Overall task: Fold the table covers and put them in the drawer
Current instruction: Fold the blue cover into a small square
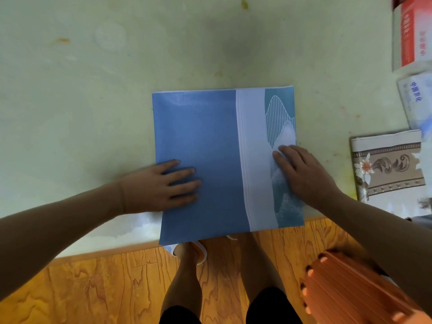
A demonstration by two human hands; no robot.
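Blue and smooth, the cover [210, 160] lies folded into a flat, nearly square shape on the table [93, 90]. Most of its top is plain blue. Down its right part runs a pale band with thin white lines, and past that a teal patch with a white striped curve. It looks thin and a bit shiny, with a white edge showing along its far side.

The left hand [161, 185] lies flat and open on the cover's left side, fingers spread and pointing right. It presses down and grips nothing. The right hand [306, 174] is open too, palm down on the cover's right edge, fingers pointing left and away. It holds nothing either.

The table is pale green with small yellow and orange stains. The cover's near edge sticks out over the table's near edge, above a wooden floor [105, 288] with wavy grain. The person's legs and slippers show below it.

At right, well apart from the blue cover, lies a second folded cover [385, 164], grey and white with a flower and scroll border. Farther off on the right sit a red box [413, 31] and a white pack [416, 99] with blue writing. An orange ribbed stool [350, 293] stands on the floor at the near right.

The far and left parts of the table are bare and wide.
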